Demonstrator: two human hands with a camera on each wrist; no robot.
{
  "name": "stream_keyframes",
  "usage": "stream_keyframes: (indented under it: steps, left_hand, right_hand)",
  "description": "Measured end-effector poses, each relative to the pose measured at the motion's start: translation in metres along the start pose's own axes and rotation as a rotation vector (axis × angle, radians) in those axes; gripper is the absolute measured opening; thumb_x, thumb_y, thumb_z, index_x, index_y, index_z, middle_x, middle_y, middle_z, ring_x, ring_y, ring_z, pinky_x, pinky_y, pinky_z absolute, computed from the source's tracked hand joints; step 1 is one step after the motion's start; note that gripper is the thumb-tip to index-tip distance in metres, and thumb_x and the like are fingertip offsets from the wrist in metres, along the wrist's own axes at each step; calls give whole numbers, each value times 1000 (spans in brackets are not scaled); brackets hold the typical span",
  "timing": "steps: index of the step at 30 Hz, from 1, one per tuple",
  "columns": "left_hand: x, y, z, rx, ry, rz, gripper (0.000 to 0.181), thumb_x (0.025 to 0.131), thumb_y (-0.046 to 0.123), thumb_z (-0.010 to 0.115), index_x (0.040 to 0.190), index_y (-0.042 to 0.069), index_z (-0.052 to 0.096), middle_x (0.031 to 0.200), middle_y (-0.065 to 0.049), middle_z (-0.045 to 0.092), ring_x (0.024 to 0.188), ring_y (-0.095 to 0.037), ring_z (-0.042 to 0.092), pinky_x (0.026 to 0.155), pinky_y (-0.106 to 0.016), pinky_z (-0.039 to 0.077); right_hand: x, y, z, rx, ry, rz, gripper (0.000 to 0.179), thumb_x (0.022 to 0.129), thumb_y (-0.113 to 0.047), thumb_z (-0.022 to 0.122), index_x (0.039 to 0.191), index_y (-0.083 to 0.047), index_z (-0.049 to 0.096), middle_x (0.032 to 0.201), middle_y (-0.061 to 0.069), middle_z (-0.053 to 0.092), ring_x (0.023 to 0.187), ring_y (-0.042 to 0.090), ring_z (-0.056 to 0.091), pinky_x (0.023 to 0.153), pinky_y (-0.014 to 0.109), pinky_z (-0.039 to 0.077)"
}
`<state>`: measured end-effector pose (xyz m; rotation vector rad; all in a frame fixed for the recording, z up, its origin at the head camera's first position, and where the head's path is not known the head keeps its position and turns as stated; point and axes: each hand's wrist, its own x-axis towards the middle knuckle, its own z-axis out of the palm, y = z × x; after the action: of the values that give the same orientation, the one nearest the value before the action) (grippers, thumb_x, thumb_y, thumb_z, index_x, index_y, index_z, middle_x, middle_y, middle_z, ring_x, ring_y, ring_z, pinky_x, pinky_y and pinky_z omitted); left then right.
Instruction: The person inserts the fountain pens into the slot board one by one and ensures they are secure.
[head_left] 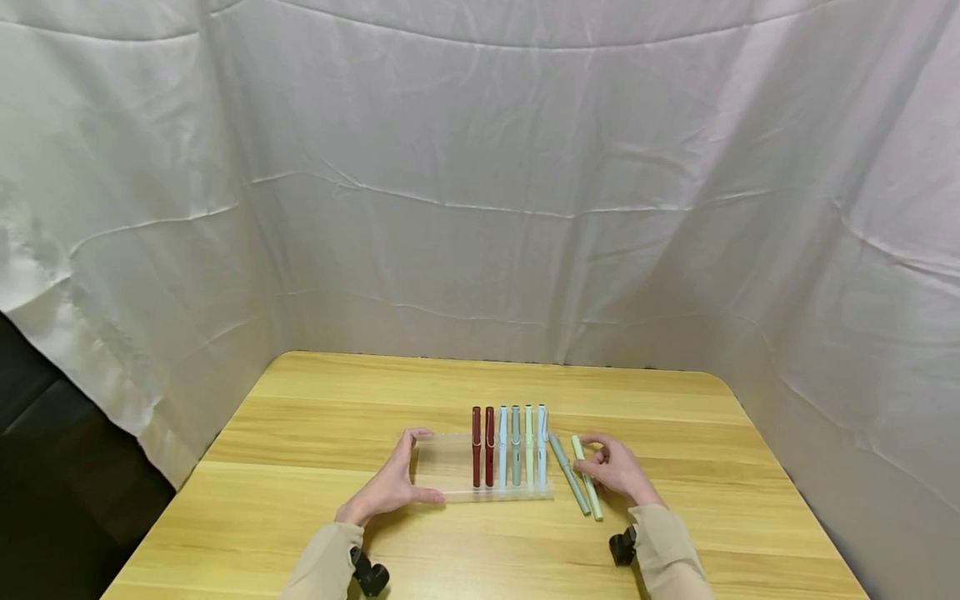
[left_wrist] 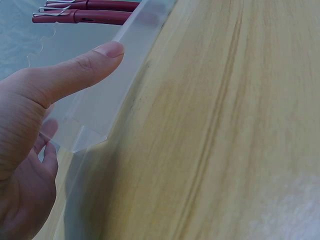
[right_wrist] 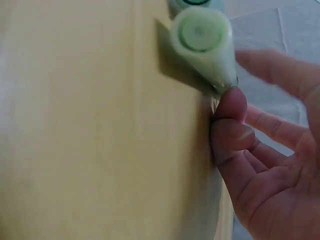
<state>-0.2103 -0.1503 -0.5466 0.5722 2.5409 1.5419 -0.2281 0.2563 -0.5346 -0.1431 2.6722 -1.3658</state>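
Note:
A clear plastic pen rack lies on the table with a row of capped pens in it. Two dark red pens come first, followed by light blue, grey-green and pale green ones towards the right end. My left hand grips the rack's left end, its thumb on the front edge and its fingers behind. Beside the rack's right end, my right hand pinches a pale green pen. One end of that pen faces the camera in the right wrist view. A grey-green pen lies slanted between it and the rack.
The wooden table has light curtains at its back and sides. Small black wrist cameras sit at both beige sleeves. Something dark stands beyond the table's left edge.

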Motion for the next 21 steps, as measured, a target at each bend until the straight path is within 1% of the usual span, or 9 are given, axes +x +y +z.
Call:
stream_keyframes:
  steps: [3,7,11,16,21]
  left_hand:
    - [0,0,0,0,0,0,104,63,25,95,144,7,33,151,-19,37,146,-43,32,121,-70,22]
    - [0,0,0,2,2,-2,103,63,25,95,144,7,33,151,-19,37,146,-43,33,121,-70,22]
    - [0,0,0,0,2,2,103,63,25,95,144,7,33,151,-19,37,146,-42,33,121,-70,23]
    - [0,0,0,-3,2,5,103,64,25,95,144,6,33,151,-20,37,146,-43,33,120,-70,23]
    - [0,-1,0,2,3,5,104,64,26,95,145,7,33,152,-19,36,146,-43,33,120,-70,23]
  right_hand:
    - [1,-1,2,-19,19,26,59,87,-18,78,136,5,54,75,7,61,60,14,55,52,22,45]
    - [2,-1,3,-57,37,35,60,86,-19,79,135,5,54,75,7,63,61,16,56,54,24,45]
    - [3,-2,4,-86,42,31,56,87,-15,76,134,6,55,76,7,64,61,16,56,57,26,47]
    - [3,-4,5,-104,60,61,50,87,-9,71,133,5,56,78,6,62,61,16,55,56,26,47]
    - [3,-5,6,-101,74,81,47,86,-8,69,129,5,58,79,7,60,62,16,54,55,27,47]
